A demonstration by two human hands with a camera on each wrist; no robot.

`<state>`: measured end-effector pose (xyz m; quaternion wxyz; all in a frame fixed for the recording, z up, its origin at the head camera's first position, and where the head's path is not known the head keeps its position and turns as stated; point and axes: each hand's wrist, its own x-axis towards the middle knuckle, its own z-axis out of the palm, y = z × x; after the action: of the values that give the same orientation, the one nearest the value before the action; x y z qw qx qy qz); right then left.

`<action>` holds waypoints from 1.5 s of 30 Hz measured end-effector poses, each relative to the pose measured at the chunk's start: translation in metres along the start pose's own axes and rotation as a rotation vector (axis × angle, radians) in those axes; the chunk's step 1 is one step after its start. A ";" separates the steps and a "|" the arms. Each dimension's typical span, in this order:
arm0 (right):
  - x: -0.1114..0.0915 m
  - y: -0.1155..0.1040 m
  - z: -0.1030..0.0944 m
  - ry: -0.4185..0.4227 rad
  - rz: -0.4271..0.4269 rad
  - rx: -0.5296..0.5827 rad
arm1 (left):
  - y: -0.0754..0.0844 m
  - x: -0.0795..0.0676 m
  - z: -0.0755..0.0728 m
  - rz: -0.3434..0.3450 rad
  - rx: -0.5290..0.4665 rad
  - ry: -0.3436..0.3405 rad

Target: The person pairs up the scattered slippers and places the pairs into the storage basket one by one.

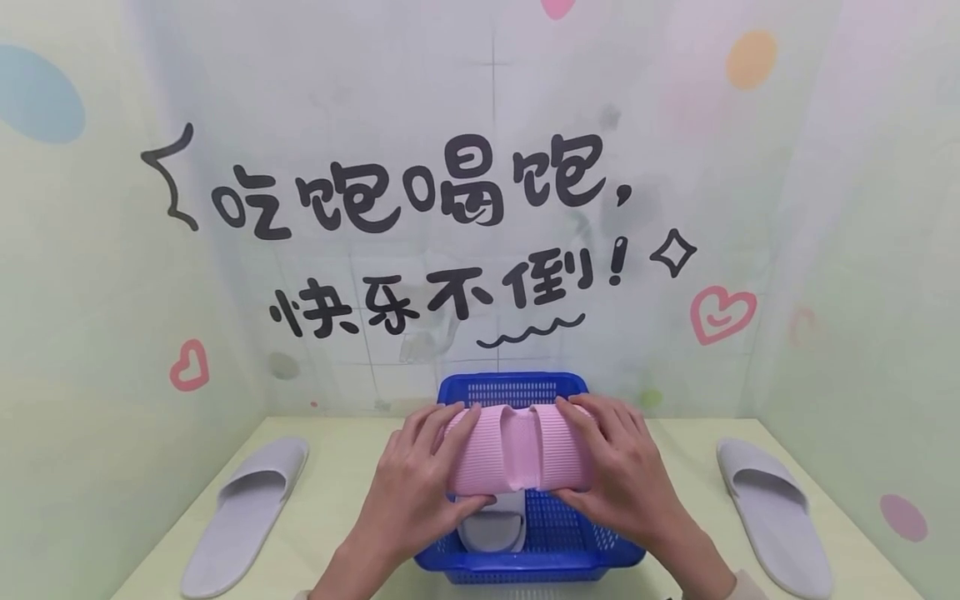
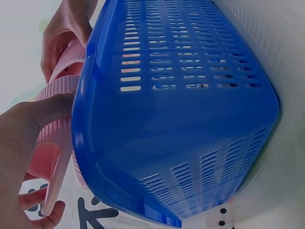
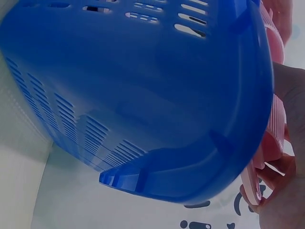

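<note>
In the head view a pair of pink slippers with ribbed straps (image 1: pixel 480 454) is held over a blue plastic basket (image 1: pixel 540 565). My left hand (image 1: pixel 416 471) grips the left side of the pair, thumb below and fingers on top. On the other side my right hand (image 1: pixel 622 467) holds it the same way. Beneath them, a pale grey slipper (image 1: pixel 491 533) lies inside the basket, partly hidden by the pink pair. Both wrist views show the pink slippers (image 2: pixel 57 109) close over the basket rim (image 3: pixel 264 95).
A light grey slipper (image 1: pixel 243 517) lies on the pale yellow table (image 1: pixel 337 500) at the left, and another grey slipper (image 1: pixel 776 521) at the right. Printed walls (image 1: pixel 480 100) with black lettering close in the back and both sides.
</note>
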<state>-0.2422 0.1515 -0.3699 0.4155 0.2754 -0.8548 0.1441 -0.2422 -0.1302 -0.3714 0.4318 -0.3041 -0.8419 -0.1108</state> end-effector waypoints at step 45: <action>0.000 -0.006 0.000 -0.038 -0.024 0.001 | 0.008 0.000 0.001 0.000 -0.020 -0.009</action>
<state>-0.2390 0.1466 -0.3698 0.4008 0.2885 -0.8592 0.1343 -0.2381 -0.1238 -0.3727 0.4251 -0.3087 -0.8426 -0.1178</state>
